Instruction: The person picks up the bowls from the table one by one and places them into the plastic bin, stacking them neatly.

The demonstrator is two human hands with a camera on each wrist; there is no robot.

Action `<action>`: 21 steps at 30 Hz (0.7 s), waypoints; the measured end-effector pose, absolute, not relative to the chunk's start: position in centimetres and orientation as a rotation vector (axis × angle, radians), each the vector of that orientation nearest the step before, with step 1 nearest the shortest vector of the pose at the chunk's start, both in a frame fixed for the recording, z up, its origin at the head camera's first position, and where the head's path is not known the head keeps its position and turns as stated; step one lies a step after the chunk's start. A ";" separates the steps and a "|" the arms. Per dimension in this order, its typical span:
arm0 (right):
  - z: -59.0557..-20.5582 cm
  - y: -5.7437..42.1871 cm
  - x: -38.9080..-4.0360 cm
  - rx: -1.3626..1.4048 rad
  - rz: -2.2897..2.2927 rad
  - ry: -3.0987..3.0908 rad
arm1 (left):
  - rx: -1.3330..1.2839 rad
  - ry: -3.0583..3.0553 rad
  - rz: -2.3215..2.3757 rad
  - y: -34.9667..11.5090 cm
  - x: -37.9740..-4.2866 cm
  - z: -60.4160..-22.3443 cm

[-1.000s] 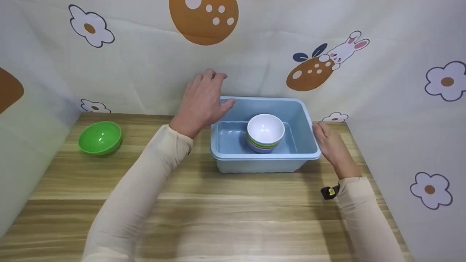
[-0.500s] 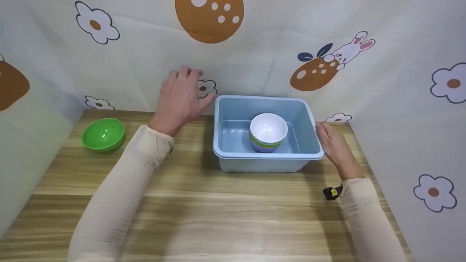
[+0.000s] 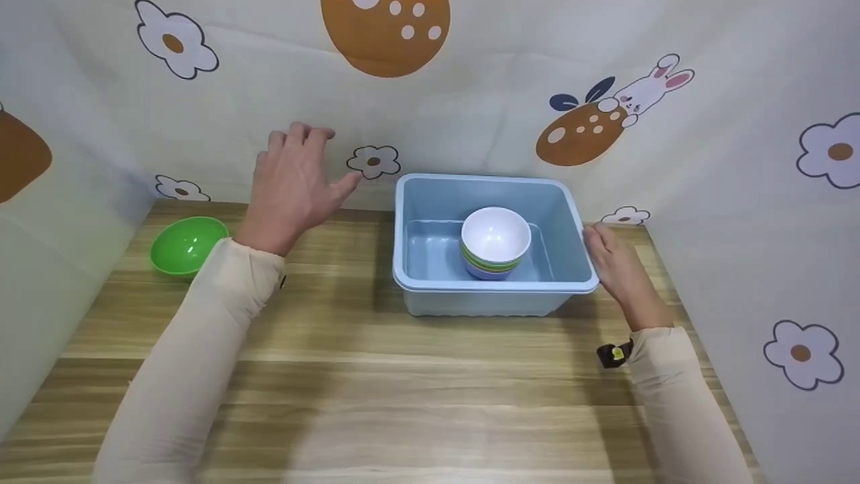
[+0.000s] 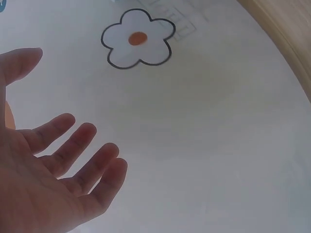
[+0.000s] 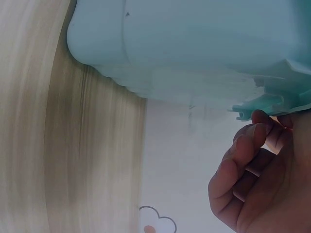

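Observation:
A light blue plastic bin [image 3: 470, 302] stands against the back cloth. Inside it is a stack of small bowls, with a white bowl [image 3: 496, 234] on top and coloured rims below. My right hand [image 3: 618, 269] grips the bin's right rim; in the right wrist view the fingers [image 5: 240, 153] curl beneath that rim. My left hand [image 3: 293, 185] is in the air left of the bin, holding nothing, its fingers [image 4: 99, 167] spread and slightly bent. A shiny green bowl [image 3: 188, 245] sits at the far left, partly covered by the left sleeve.
The wood-grain table [image 3: 430, 396] is bounded by a patterned cloth [image 3: 463, 107] at the back and on both sides. The bin is close to the back cloth. A dark strap [image 3: 613, 355] shows at the right wrist.
My left hand has moved left, from above the bin's left rim towards the green bowl. The right hand stays at the bin's right rim, and the bowl stack has not moved within the bin.

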State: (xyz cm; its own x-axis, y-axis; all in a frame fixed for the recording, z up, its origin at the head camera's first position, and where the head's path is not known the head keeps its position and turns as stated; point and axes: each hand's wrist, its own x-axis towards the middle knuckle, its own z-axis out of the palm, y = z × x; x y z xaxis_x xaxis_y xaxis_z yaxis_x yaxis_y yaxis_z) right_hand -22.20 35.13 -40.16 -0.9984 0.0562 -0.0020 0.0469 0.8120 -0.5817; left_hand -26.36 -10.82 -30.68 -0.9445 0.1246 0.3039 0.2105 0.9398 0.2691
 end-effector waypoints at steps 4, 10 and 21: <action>-40.2 35.2 -22.2 -0.064 0.942 -2.971 | -0.203 -2.819 -0.430 -12.0 -26.3 -30.7; -40.5 35.2 -22.3 -0.036 0.928 -2.962 | -0.117 -2.828 -0.471 -14.2 -26.3 -31.0; -40.4 35.3 -22.2 -0.059 0.953 -2.964 | 0.061 -2.813 -0.547 -17.8 -26.7 -32.1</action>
